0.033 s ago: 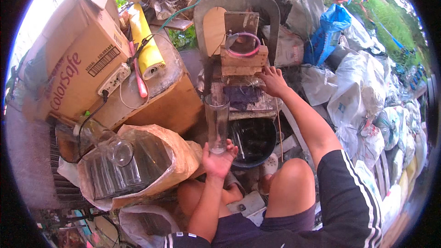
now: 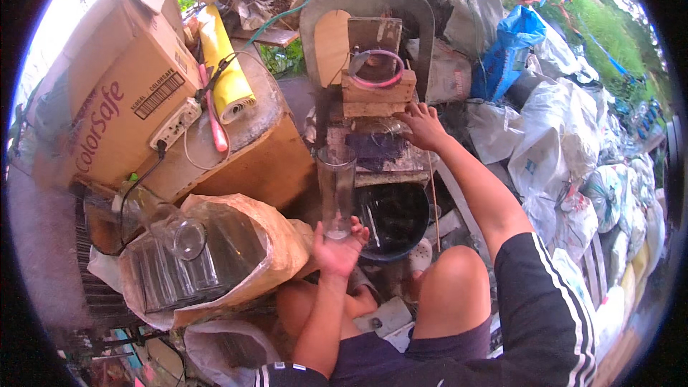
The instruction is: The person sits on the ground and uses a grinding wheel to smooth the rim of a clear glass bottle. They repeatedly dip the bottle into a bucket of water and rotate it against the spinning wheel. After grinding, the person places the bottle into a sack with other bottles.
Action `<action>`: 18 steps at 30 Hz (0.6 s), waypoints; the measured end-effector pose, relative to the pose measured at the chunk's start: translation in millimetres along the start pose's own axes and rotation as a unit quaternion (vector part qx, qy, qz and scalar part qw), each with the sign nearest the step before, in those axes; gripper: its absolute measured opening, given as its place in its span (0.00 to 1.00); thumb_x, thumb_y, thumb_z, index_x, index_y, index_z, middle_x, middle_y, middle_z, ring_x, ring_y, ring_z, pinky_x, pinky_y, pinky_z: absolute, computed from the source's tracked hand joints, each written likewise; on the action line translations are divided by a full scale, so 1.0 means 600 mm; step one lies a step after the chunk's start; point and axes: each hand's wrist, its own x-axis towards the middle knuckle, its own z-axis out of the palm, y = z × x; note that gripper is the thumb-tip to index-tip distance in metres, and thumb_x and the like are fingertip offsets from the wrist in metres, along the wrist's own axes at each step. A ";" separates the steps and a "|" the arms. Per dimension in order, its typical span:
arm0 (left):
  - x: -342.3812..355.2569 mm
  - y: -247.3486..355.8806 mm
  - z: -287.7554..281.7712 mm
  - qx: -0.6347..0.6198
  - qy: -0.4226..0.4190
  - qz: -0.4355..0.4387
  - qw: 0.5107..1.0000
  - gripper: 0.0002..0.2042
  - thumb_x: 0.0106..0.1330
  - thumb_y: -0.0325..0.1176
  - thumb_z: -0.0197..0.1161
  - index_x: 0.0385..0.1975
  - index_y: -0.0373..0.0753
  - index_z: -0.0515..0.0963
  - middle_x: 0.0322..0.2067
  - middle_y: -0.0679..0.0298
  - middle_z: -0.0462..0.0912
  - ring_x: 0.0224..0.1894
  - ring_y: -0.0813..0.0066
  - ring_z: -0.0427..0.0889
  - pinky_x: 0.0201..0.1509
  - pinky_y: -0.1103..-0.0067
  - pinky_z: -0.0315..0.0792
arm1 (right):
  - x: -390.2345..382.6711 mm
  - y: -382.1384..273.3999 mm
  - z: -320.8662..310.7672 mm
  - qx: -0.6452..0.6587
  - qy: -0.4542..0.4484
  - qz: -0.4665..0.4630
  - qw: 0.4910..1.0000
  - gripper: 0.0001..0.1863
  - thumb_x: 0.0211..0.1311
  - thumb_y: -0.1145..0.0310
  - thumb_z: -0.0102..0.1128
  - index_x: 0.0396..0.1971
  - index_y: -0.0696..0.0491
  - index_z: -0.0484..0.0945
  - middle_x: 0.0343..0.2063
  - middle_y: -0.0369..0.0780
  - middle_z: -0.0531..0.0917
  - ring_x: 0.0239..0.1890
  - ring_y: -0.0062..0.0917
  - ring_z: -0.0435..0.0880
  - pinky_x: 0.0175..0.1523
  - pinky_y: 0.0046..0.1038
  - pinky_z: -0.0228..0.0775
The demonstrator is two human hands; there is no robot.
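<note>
My left hand point(image 2: 335, 252) is wrapped round the bottom of a tall clear glass point(image 2: 336, 193), which stands upright in it. My right hand point(image 2: 421, 127) is stretched forward, fingers bent and a little apart, at the right edge of a wooden block stand point(image 2: 378, 94). Nothing shows clearly between these fingers, though their tips are partly hidden. On the stand rests a pink-purple ring point(image 2: 378, 84), with a dark board upright behind it. Below lies a dark blue cloth point(image 2: 374, 146). A black basin point(image 2: 394, 222) sits right of the glass.
On the left an open brown sack point(image 2: 247, 279) holds clear glass containers point(image 2: 188, 265). Beyond it are a cardboard box point(image 2: 125, 93), a power strip point(image 2: 176, 123) and a yellow roll point(image 2: 226, 64) on a wooden cabinet point(image 2: 247, 154). Filled plastic sacks point(image 2: 559, 132) crowd the right.
</note>
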 end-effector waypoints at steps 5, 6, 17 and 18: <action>-0.005 0.005 -0.002 -0.052 0.014 -0.009 0.998 0.27 0.74 0.55 0.57 0.55 0.34 0.80 0.50 0.45 0.79 0.47 0.56 0.76 0.65 0.53 0.71 | 0.001 -0.012 0.000 -0.015 -0.027 -0.020 0.999 0.29 0.62 0.54 0.71 0.63 0.38 0.77 0.64 0.40 0.72 0.71 0.41 0.64 0.70 0.51 0.59; -0.005 0.006 -0.001 -0.050 0.007 -0.007 0.999 0.27 0.74 0.55 0.57 0.55 0.34 0.80 0.50 0.45 0.79 0.47 0.56 0.76 0.64 0.53 0.71 | -0.002 -0.016 -0.006 -0.015 -0.033 -0.005 0.999 0.28 0.61 0.55 0.71 0.62 0.40 0.78 0.63 0.39 0.72 0.69 0.40 0.66 0.68 0.50 0.59; -0.008 0.021 0.004 -0.033 -0.012 0.007 0.999 0.24 0.76 0.55 0.56 0.54 0.39 0.81 0.51 0.46 0.80 0.47 0.57 0.76 0.63 0.53 0.71 | -0.242 -0.096 -0.099 0.185 -0.111 -0.080 0.973 0.20 0.61 0.46 0.70 0.41 0.48 0.82 0.38 0.40 0.84 0.49 0.38 0.84 0.58 0.45 0.65; -0.008 0.020 0.003 -0.029 -0.014 0.004 0.999 0.24 0.76 0.56 0.55 0.54 0.40 0.81 0.51 0.46 0.80 0.47 0.57 0.76 0.63 0.53 0.71 | -0.256 -0.107 -0.083 0.186 -0.153 -0.060 0.969 0.22 0.62 0.45 0.68 0.41 0.49 0.84 0.40 0.40 0.86 0.49 0.37 0.85 0.56 0.44 0.67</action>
